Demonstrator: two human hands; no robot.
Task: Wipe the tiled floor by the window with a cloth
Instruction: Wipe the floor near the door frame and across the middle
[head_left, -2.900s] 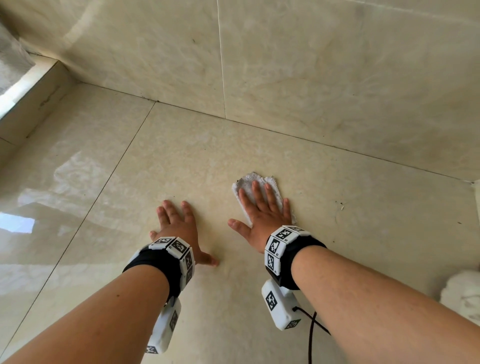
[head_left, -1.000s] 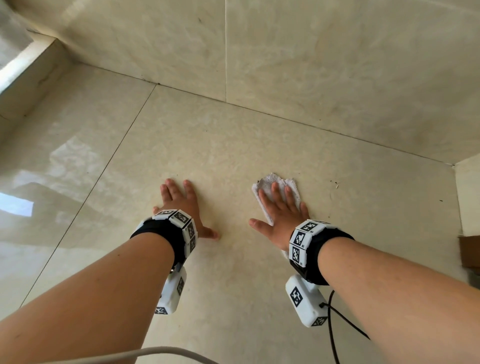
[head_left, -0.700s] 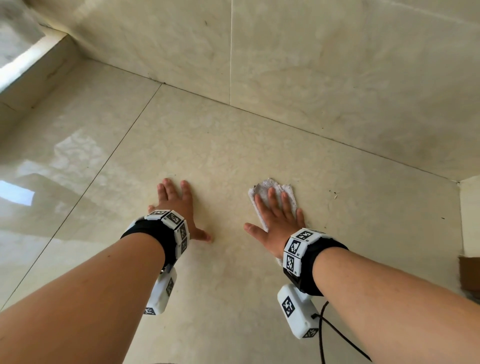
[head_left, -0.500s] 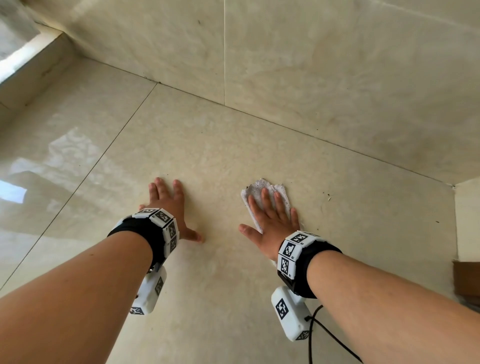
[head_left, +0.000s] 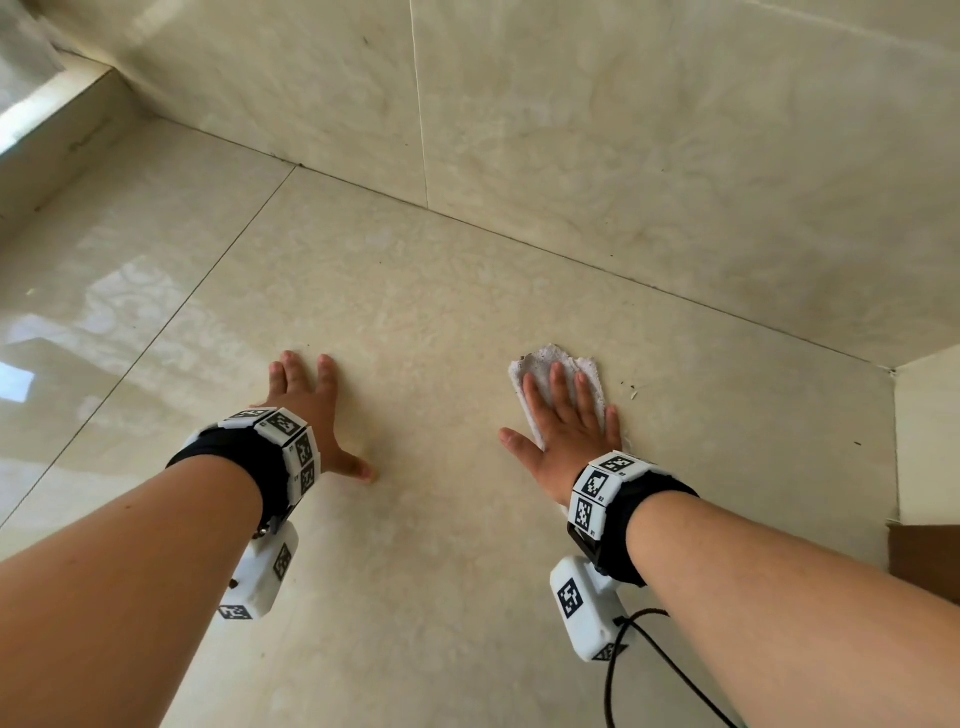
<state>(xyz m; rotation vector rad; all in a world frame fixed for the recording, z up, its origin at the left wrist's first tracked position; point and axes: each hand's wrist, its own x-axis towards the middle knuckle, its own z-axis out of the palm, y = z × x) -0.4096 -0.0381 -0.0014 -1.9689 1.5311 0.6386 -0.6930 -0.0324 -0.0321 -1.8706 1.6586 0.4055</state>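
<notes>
Stage: I judge this to be mid-wipe. The small white crumpled cloth (head_left: 543, 359) lies on the glossy beige tiled floor (head_left: 441, 312), right of centre in the frame and near the foot of the wall.
Left hand: the left hand (head_left: 311, 410), left of centre, lies flat on bare tile with its fingers straight and spread. It holds nothing, and I read it as a brace.
Right hand: the right hand (head_left: 566, 436) presses down on the cloth with straight fingers. Only the cloth's far edge shows beyond the fingertips.
Done: I cannot say how much. The tile at the left of the frame shines with window light, but sheen alone does not tell me wiped from unwiped.
Left to do: a few dark specks of grit (head_left: 632, 389) sit just right of the cloth, with one more further right. I would count that patch as unfinished.
Hands: two.
Cloths: one.
Floor tiles in view: at least two, parted by one grout line.
Black wristbands with coded white tiles (head_left: 280, 441): two, one on each wrist.
White marker boxes (head_left: 265, 577): two, one under each wrist.
Black cable (head_left: 613, 675): one, at the lower right.
</notes>
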